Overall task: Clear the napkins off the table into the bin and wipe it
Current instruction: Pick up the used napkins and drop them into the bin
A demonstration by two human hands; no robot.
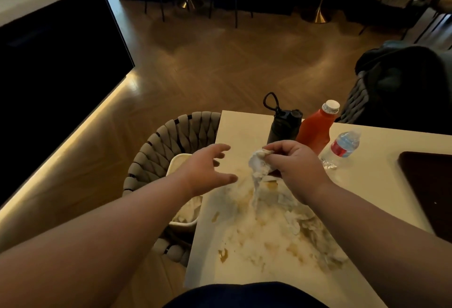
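Both forearms were stretched out forward over the surface [244, 126], bare, elbows down near the camera. The left grip [208, 170] hovered palm-down with fingers spread wide and thumb out, holding nothing, right over the surface's left edge. The right grip [296, 163] was knuckles-up, wrist bent a bit inward, fingers curled, with thumb and fingertips pinching the bunched top of a crumpled white napkin [258, 166].

That napkin ran long-ways from the pinch down and back toward the person. Its tail pointed into the messy pile of soiled napkins [288, 219] spread on the surface below and just behind the right grip, though I couldn't tell if it was still touching them. There were brown smears [222, 255] around the pile too.

The white bin [179, 157] sat under the left grip and wrist, beside the surface on a woven chair [171, 136], with some napkins already in it.

Just past the right grip stood a black flask [281, 129] and a red sauce bottle [315, 131]. A water bottle [344, 146] lay to its right, with a dark tray [430, 185] farther right.
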